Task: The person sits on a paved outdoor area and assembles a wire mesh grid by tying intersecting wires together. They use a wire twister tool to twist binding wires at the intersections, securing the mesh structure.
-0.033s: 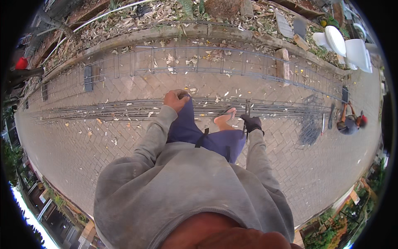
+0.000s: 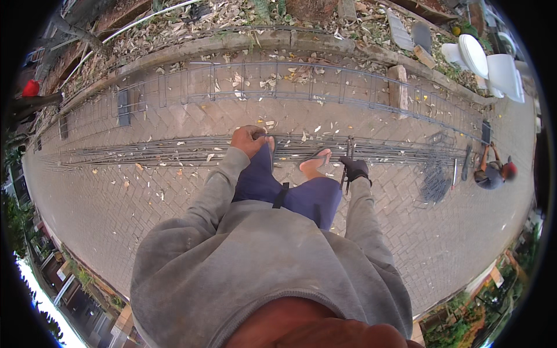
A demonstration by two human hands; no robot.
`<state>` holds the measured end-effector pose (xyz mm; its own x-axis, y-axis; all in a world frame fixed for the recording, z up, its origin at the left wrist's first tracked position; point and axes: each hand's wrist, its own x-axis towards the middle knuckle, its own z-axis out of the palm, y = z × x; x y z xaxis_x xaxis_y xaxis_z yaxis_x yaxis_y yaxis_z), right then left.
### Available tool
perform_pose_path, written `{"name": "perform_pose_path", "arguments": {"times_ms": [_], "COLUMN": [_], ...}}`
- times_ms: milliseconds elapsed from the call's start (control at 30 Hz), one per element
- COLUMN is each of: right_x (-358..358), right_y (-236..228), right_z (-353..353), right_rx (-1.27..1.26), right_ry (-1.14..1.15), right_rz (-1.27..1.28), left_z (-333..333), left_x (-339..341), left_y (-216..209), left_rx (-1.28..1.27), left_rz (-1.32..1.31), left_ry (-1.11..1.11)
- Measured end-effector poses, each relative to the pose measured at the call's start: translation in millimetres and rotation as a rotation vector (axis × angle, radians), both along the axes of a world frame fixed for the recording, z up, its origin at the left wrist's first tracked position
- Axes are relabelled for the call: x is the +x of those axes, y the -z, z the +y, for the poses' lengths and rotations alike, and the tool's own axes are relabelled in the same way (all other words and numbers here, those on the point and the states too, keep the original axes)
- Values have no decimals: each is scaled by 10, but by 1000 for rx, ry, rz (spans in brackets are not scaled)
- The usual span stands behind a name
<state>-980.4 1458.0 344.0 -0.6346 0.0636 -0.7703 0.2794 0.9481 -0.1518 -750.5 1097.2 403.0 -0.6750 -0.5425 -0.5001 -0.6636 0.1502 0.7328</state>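
Note:
My left hand (image 2: 249, 140) is bare, with thumb and fingers pinched together above my blue trouser leg (image 2: 253, 171). What lies in the pinch, if anything, is hidden or too small to make out. In my right hand (image 2: 355, 169), which wears a black glove, I grip dark metal pincers (image 2: 349, 149) pointing away from me. Beyond and beneath both hands runs a long bundle of thin steel bars (image 2: 232, 152) on the paving. My sandalled right foot (image 2: 316, 160) stands by the bars, and the toes of my left foot show beside the left hand.
A long wire-framed rebar cage (image 2: 275, 80) stretches along the kerb (image 2: 232, 46), with a block (image 2: 398, 93) by it. Tangled wire (image 2: 436, 180) lies at the right, near another person (image 2: 490, 174) crouching. A white toilet (image 2: 473, 56) stands at the far right. Brick paving (image 2: 174, 209) surrounds me.
My right hand and the pincers have shifted slightly right. The toes of my left foot now show past the trouser leg. The left hand has barely moved.

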Motion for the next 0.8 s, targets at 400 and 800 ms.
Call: {"name": "perform_pose_path", "arguments": {"times_ms": [400, 800], "right_x": [-633, -1209], "right_y": [3416, 5566], "right_z": [-103, -174], "right_rx": [151, 239], "right_ry": [-29, -362], "right_rz": [266, 359], "left_z": [149, -202], "left_x": [-1766, -2695], "left_y": [3483, 5135], "left_rx": [-449, -426], "left_rz": [-180, -321], "left_ry": [343, 730]}}
